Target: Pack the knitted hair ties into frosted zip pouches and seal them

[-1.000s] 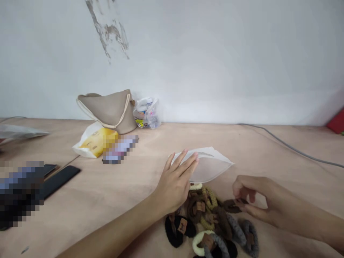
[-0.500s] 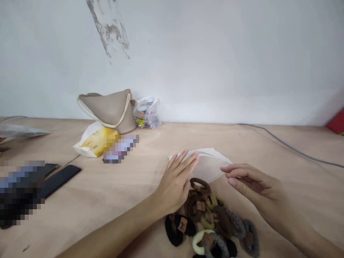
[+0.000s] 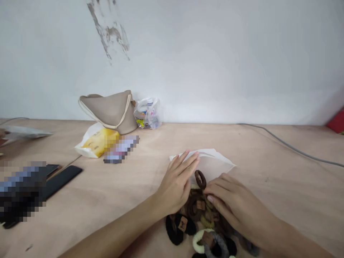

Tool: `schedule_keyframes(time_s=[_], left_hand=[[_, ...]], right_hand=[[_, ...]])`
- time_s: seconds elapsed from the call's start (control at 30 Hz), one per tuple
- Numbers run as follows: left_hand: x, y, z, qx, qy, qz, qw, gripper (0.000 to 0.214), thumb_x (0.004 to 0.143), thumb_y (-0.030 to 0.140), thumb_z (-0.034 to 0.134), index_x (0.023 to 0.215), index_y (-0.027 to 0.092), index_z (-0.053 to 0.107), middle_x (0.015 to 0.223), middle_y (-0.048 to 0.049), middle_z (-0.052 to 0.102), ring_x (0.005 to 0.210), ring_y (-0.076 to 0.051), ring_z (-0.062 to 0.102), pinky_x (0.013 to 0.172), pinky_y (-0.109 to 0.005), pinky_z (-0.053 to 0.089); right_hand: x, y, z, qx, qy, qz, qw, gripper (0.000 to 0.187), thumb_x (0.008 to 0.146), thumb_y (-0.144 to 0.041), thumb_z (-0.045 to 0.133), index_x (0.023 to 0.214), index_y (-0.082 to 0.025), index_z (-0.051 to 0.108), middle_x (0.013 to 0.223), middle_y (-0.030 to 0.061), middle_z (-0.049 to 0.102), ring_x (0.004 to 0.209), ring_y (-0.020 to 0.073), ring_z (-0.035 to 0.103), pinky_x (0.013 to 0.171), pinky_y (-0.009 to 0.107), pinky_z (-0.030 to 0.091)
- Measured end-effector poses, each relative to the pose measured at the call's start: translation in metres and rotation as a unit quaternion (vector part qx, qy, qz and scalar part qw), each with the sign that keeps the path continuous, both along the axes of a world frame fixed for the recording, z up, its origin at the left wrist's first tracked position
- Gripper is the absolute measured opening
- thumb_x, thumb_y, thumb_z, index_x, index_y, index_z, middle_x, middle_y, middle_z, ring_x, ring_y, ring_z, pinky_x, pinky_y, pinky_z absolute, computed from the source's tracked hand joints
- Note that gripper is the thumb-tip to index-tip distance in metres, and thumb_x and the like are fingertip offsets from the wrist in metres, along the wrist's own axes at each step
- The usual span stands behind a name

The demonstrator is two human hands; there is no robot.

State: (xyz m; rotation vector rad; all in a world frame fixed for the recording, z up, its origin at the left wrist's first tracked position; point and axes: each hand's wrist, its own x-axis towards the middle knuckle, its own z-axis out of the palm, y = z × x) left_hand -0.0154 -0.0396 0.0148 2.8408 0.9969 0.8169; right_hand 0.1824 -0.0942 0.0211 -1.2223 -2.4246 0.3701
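My left hand (image 3: 176,181) lies with fingers stretched out over the left edge of a translucent white plastic bag (image 3: 215,163). My right hand (image 3: 231,199) has its fingertips pinched on a dark brown hair tie (image 3: 200,180), which stands up over the bag's near edge. Beneath both hands is a pile of thick fabric hair ties in brown and olive (image 3: 206,222). Toward me lie a black hair tie (image 3: 173,231) with a tan patch, a cream one (image 3: 197,242) and a grey one (image 3: 221,245). My right hand hides part of the pile.
A beige handbag (image 3: 110,109) and a clear bag of small items (image 3: 149,113) stand by the wall. Before them are a yellow-and-white packet (image 3: 99,141) and a blurred-out phone-like object (image 3: 122,148). Dark flat objects (image 3: 64,181) lie left; a grey cable (image 3: 282,139) runs right.
My right hand has moved left and down onto the pile and closed on the brown hair tie, which has turned upright. My left hand has stayed nearly still.
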Motion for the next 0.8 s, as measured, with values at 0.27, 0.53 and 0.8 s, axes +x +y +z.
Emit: schedule_keyframes(time_s=[0.27, 0.53, 0.8], left_hand=[[0.0, 0.0, 0.0, 0.002, -0.001, 0.0, 1.0, 0.064, 0.079, -0.001, 0.033, 0.14, 0.018, 0.03, 0.145, -0.0069, 0.039, 0.139, -0.021, 0.023, 0.111, -0.048, 0.026], [-0.002, 0.005, -0.006, 0.014, -0.009, -0.004, 1.0, 0.068, 0.077, -0.001, 0.033, 0.141, 0.019, 0.027, 0.145, -0.0063, 0.038, 0.139, -0.022, 0.022, 0.111, -0.05, 0.026], [-0.002, 0.005, -0.007, 0.01, -0.027, -0.005, 1.0, 0.069, 0.076, 0.0, 0.033, 0.142, 0.02, 0.027, 0.145, -0.0057, 0.039, 0.139, -0.022, 0.024, 0.111, -0.05, 0.026]], right_hand=[[0.012, 0.0, -0.01, 0.087, 0.027, -0.031, 0.995, 0.029, 0.091, -0.016, 0.037, 0.11, -0.021, 0.058, 0.111, 0.0063, 0.064, 0.099, 0.0201, 0.057, 0.085, 0.037, 0.047], [0.017, -0.012, 0.01, -0.063, -0.039, -0.086, 0.994, 0.001, 0.077, -0.023, 0.053, 0.076, -0.024, 0.054, 0.071, -0.0003, 0.06, 0.065, 0.0171, 0.056, 0.059, 0.029, 0.043], [0.014, -0.015, 0.007, -0.195, 0.039, -0.115, 0.973, 0.017, 0.068, -0.014, 0.056, 0.079, -0.026, 0.052, 0.06, -0.0068, 0.056, 0.054, 0.013, 0.054, 0.05, 0.022, 0.04]])
